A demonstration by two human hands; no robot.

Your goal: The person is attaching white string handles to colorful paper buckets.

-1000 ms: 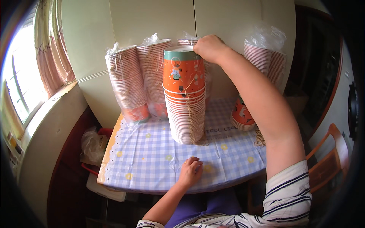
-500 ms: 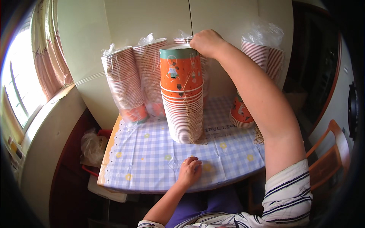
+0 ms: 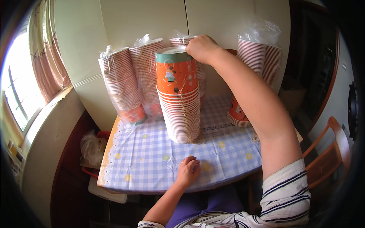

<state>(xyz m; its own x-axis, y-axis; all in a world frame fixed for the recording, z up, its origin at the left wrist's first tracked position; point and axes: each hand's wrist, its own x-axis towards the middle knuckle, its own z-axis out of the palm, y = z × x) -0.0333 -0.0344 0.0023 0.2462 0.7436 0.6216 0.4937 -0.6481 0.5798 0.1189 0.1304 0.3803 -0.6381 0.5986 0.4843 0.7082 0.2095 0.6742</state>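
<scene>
A tall stack of orange paper cups (image 3: pixel 178 95) stands upright on the table, with thin string hanging down its side. My right hand (image 3: pixel 201 48) reaches over it and grips the rim of the top cup. My left hand (image 3: pixel 188 171) rests on the blue checked tablecloth (image 3: pixel 144 159) near the table's front edge, fingers curled, pinching what looks like the end of the string.
Plastic-wrapped stacks of striped cups (image 3: pixel 129 83) lean against the wall behind, and more (image 3: pixel 258 57) stand at the back right. A short pile of orange cups (image 3: pixel 237 114) sits right of the tall stack. A wooden chair (image 3: pixel 330 152) is at the right, a window (image 3: pixel 19 95) at the left.
My right hand has slid slightly left along the top cup's rim. The left hand stays in place on the cloth.
</scene>
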